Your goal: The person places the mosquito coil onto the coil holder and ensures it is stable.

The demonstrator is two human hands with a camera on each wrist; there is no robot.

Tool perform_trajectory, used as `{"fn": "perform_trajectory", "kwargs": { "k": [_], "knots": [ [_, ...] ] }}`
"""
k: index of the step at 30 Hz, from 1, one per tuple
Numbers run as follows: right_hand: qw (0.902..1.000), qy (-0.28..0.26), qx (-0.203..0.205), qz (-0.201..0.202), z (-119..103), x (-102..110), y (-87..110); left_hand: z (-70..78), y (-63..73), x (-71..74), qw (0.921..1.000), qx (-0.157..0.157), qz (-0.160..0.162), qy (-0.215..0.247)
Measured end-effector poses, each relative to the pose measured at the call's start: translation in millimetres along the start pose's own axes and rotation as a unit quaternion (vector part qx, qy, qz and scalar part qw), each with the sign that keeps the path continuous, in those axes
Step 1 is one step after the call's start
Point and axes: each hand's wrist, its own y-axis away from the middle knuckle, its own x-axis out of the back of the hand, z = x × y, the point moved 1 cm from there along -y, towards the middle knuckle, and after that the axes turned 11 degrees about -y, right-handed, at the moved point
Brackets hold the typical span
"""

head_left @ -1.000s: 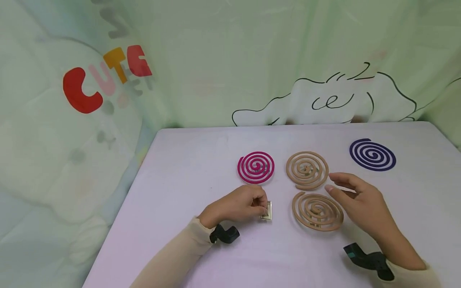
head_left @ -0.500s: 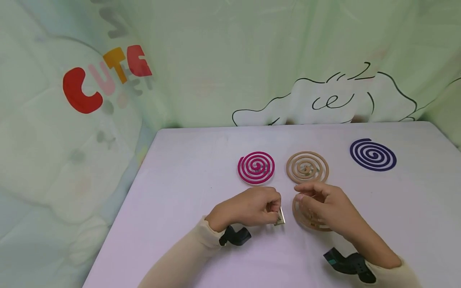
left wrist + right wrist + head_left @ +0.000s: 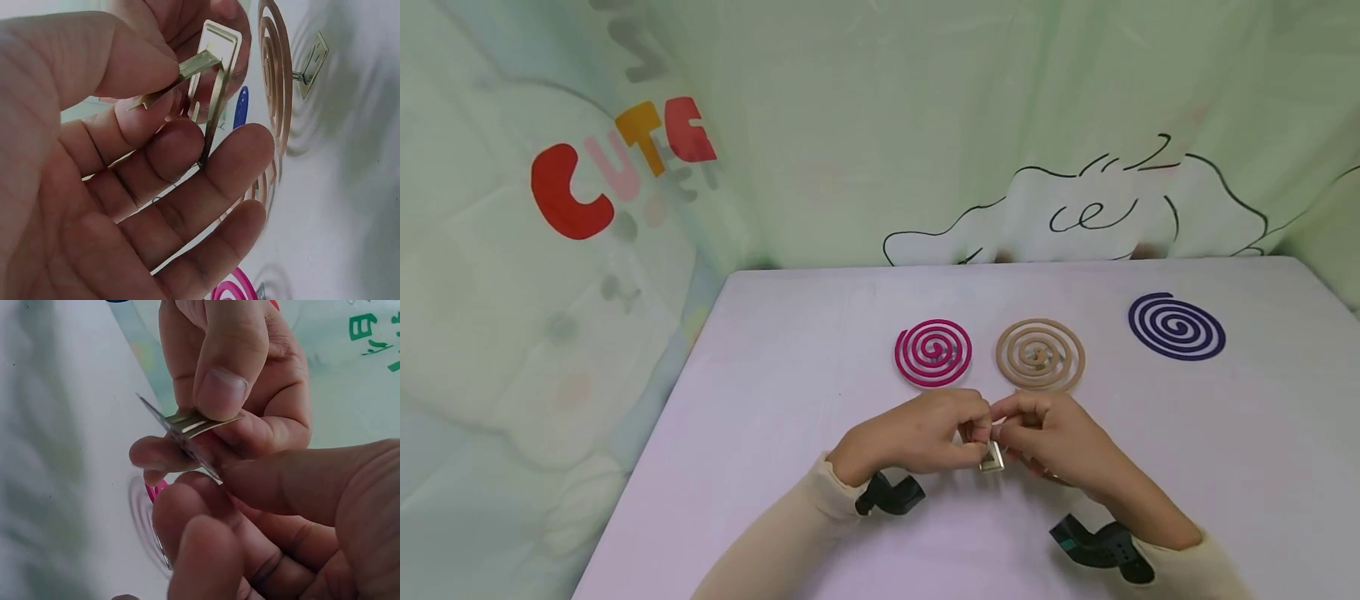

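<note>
A small brass-coloured metal mosquito coil stand (image 3: 992, 457) is held above the table between both hands. My left hand (image 3: 917, 433) pinches its bent-up tab between thumb and index finger; the other fingers are loosely curled in the left wrist view. My right hand (image 3: 1067, 437) grips the edge of the stand's flat frame (image 3: 199, 456) with thumb and fingertips, as the right wrist view shows. Under the right hand lies a tan mosquito coil (image 3: 1060, 480), mostly hidden. Behind it, another tan coil (image 3: 1039, 355) sits beside a pink coil (image 3: 934, 352).
At the back right lies a dark purple coil (image 3: 1177, 327), apart from the others. In the left wrist view a tan coil (image 3: 284, 94) rests raised on its own metal stand (image 3: 314, 65). A pale cloth covers the table (image 3: 797, 350); printed curtains (image 3: 850, 133) hang behind.
My left hand has lifted the metal stand and moved slightly right. My right hand has come left across the front tan coil to meet it and now grips the stand's edge.
</note>
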Motion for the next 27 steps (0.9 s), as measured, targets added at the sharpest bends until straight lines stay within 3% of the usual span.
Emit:
{"fn": "perform_trajectory", "kwargs": {
  "k": [6,14,21,27],
  "knots": [
    [0.9997,-0.003,-0.022,0.009,0.3,-1.1,-1.5,1.1,0.2,2.1,0.9998,-0.003,0.017,0.006],
    [0.9977,-0.055,-0.031,0.025,0.3,-1.4,-1.8,1.0,-0.9,0.8,0.9982,-0.001,0.051,0.033],
    [0.9951,-0.087,-0.028,0.036,3.6,4.4,-2.7,-2.7,-2.0,-5.9,0.9934,0.023,0.083,0.075],
    [0.9944,-0.094,-0.029,0.039,4.9,5.7,-3.2,-3.5,-3.6,-9.1,0.9918,0.032,0.093,0.082]
  ]
}}
